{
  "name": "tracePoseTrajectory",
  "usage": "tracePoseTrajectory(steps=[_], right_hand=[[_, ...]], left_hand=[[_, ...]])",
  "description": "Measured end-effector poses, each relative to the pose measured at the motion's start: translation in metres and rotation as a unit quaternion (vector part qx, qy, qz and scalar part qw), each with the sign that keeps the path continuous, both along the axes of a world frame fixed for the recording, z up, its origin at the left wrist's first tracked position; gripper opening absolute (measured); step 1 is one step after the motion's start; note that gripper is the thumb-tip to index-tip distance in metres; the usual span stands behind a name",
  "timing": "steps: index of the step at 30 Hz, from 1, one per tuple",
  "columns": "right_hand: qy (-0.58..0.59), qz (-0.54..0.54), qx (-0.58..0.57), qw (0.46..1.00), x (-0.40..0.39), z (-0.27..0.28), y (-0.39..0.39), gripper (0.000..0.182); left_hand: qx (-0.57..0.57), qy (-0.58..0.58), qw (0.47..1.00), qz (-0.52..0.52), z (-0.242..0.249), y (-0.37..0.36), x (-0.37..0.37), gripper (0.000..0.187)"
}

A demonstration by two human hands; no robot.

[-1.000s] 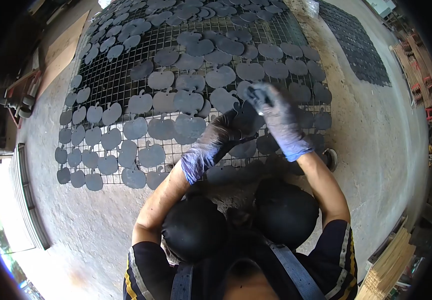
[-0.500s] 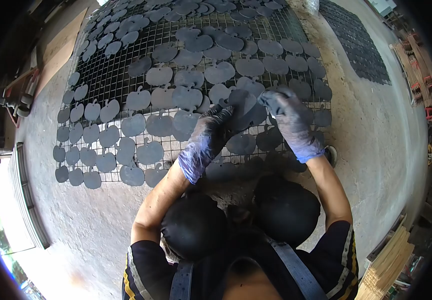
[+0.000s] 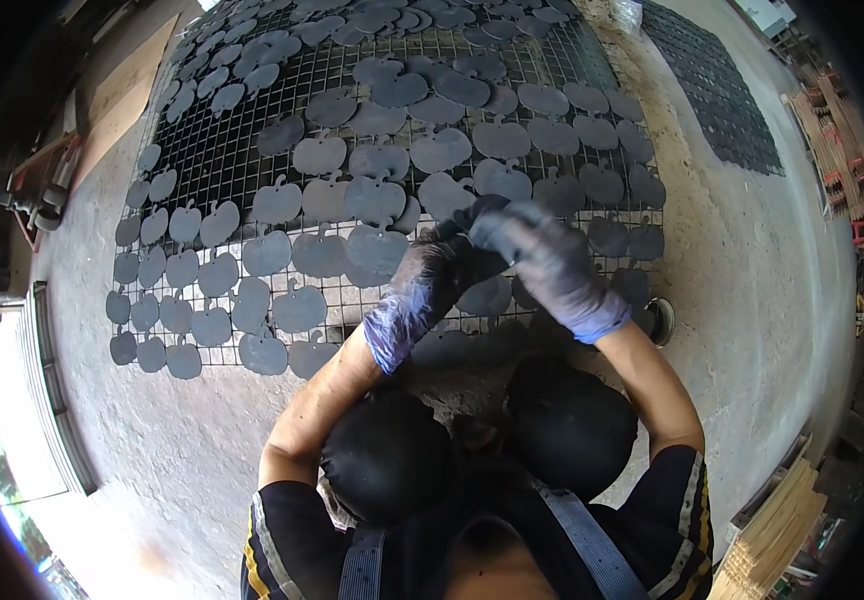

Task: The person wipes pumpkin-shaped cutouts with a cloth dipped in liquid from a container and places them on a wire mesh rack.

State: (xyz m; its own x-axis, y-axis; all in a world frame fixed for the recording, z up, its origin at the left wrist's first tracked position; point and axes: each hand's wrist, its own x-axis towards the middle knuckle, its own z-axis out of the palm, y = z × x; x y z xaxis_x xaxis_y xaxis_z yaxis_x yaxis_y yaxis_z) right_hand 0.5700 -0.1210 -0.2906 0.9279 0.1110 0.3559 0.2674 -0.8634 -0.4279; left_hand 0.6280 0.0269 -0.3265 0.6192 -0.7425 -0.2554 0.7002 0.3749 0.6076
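Grey-black, flat, pumpkin-shaped plates [image 3: 375, 203] lie in rough rows on a dark wire grid [image 3: 237, 150], many side by side, some overlapping; the spacing probably leaves most faces bare and within reach. The left hand [image 3: 424, 275], in a thin purple-blue glove stained black toward the fingers, has its fingers clamped on a dark flat piece [image 3: 482, 264], raised above the near rows and in front of the bent, black-clad knees [image 3: 387, 455]; that grip at the near side seems meant to steady the piece and leave its far part free. The right hand [image 3: 552, 262], gloved alike, comes over the piece from the other side, its fingers bent across the top; whether they pinch it, hold something of their own or only touch it, I cannot tell, as motion blurs them; the piece's outline is mostly covered by both hands, so its pumpkin shape is only likely; the grid's far edge is cut off above.
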Motion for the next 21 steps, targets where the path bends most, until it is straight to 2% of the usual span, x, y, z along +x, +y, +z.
tracePoseTrajectory(steps=[1,2,3,4,5,6,7,8,9,11,12,13,14,15,16,18,19,20,21], right_hand=[[-0.014,-0.005,-0.027,1.000,0.000,-0.004,0.002,0.028],[-0.031,-0.003,-0.052,0.998,0.004,-0.007,0.007,0.025],[0.082,-0.054,0.152,0.984,0.014,-0.009,0.000,0.019],[0.069,-0.083,0.167,0.980,0.021,0.007,-0.002,0.019],[0.007,-0.083,0.127,0.988,0.027,-0.015,-0.019,0.021],[0.068,-0.161,0.258,0.950,0.027,-0.022,-0.025,0.023],[0.071,-0.176,0.201,0.961,0.026,-0.016,-0.030,0.025],[0.060,-0.140,0.274,0.950,0.022,-0.019,-0.029,0.025],[0.045,-0.109,0.342,0.932,0.019,-0.021,-0.029,0.026],[-0.004,-0.017,0.427,0.904,0.011,-0.036,-0.029,0.026],[0.043,-0.027,0.429,0.902,0.011,-0.036,-0.028,0.026],[0.044,-0.021,0.428,0.903,0.009,-0.038,-0.028,0.026],[0.073,-0.042,0.407,0.909,0.007,-0.041,-0.030,0.029],[0.101,-0.060,0.386,0.915,0.005,-0.043,-0.030,0.031],[0.093,-0.061,0.394,0.912,0.004,-0.045,-0.027,0.024],[0.090,-0.017,0.426,0.900,0.009,-0.041,-0.020,0.024],[0.111,-0.012,0.483,0.868,0.010,-0.046,-0.019,0.023],[0.116,-0.003,0.483,0.868,0.012,-0.047,-0.016,0.023],[0.122,-0.026,0.430,0.894,0.012,-0.048,-0.013,0.024]], left_hand=[[0.004,-0.046,0.999,-0.011,0.000,0.000,-0.002,0.027],[-0.071,0.031,0.996,-0.034,-0.011,-0.002,0.001,0.029],[-0.067,0.002,0.996,-0.055,-0.018,0.000,0.001,0.027],[-0.061,0.058,0.996,-0.020,-0.006,0.002,-0.005,0.026],[0.021,-0.071,0.995,-0.060,-0.036,0.005,0.000,0.027],[0.047,-0.076,0.995,-0.047,-0.018,0.007,0.000,0.028],[0.043,-0.077,0.995,-0.038,-0.010,0.009,0.009,0.028],[0.037,-0.074,0.996,-0.035,-0.006,0.012,0.016,0.028],[0.089,-0.082,0.993,0.001,-0.003,0.015,0.022,0.028],[0.015,-0.133,0.986,0.096,-0.031,0.017,0.051,0.030],[0.198,-0.207,0.954,0.094,-0.037,0.025,0.074,0.028],[0.143,-0.342,0.925,0.087,-0.054,0.032,0.106,0.028],[0.086,-0.472,0.874,0.077,-0.066,0.039,0.140,0.028],[0.182,-0.199,0.952,0.146,-0.066,0.040,0.164,0.032],[0.184,-0.201,0.949,0.159,-0.076,0.043,0.195,0.032],[0.130,-0.191,0.949,0.215,-0.122,0.058,0.261,0.043],[0.134,-0.191,0.945,0.227,-0.146,0.066,0.291,0.043],[0.266,-0.482,0.771,0.322,-0.170,0.071,0.318,0.047],[0.365,-0.703,0.489,0.366,-0.185,0.077,0.332,0.052]])
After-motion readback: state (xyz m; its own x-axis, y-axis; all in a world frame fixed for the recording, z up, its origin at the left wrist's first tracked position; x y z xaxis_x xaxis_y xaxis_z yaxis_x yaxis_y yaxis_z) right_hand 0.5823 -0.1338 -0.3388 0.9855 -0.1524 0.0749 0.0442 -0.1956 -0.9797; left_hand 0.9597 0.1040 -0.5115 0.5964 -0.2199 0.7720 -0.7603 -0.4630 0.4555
